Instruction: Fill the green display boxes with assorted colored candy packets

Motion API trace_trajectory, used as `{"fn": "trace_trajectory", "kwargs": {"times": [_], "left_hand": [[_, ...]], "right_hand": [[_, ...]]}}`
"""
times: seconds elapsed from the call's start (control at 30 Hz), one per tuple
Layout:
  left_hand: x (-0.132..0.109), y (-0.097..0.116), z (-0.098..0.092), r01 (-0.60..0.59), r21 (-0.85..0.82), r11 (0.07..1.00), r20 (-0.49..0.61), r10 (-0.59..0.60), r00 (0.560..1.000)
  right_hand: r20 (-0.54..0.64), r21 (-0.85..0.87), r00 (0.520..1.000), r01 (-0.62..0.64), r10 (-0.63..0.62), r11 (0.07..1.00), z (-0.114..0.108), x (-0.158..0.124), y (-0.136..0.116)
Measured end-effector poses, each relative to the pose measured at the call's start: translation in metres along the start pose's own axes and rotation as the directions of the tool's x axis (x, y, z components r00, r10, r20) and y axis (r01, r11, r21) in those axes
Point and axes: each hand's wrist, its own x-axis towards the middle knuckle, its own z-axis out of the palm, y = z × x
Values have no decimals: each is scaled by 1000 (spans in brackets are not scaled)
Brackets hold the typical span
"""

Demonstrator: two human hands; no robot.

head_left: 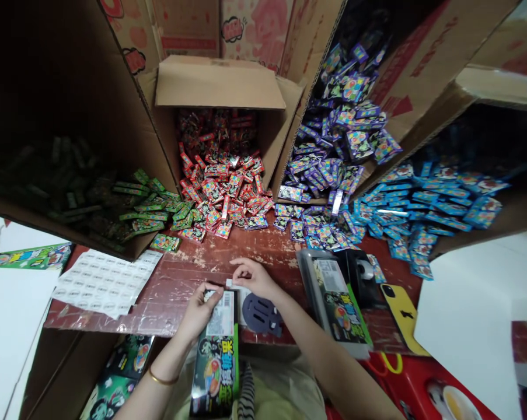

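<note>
Red packets (224, 188) lie beyond the held box (215, 364).

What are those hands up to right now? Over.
Left hand holding black box. Right hand near its far end, grip unclear. Dark disc close beside that hand.
</note>
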Motion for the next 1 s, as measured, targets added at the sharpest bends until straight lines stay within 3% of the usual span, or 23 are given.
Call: {"fn": "trace_trajectory", "kwargs": {"times": [0.1,0.17,0.3,0.4,0.5,0.83,0.93,1.0], "left_hand": [[-3,6,2,-14,3,1000,-6,14,1000],[-6,13,4,-37,8,999,-13,37,999],[-12,27,7,-95,66,993,-8,96,995],[-15,34,7,-184,145,972,8,185,983],[-17,35,6,-241,156,958,20,241,970],[-17,33,7,-263,162,951,2,266,964],[-19,37,8,-272,215,938,-36,286,957],[-22,38,9,-265,225,938,-58,284,957]], "right_hand": [[-78,214,996,-20,37,977,2,-7,-21],[-83,268,996,-17,41,963,10,-12,-41],[-44,176,999,9,-2,984,31,-19,-63],[-65,70,997,51,-47,996,40,-19,-60],[-61,71,997,53,-49,996,42,-17,-52],[-18,312,992,-116,128,943,44,-18,-55],[37,423,965,-249,258,871,43,-16,-57],[135,469,923,-380,360,798,40,-14,-57]]}}
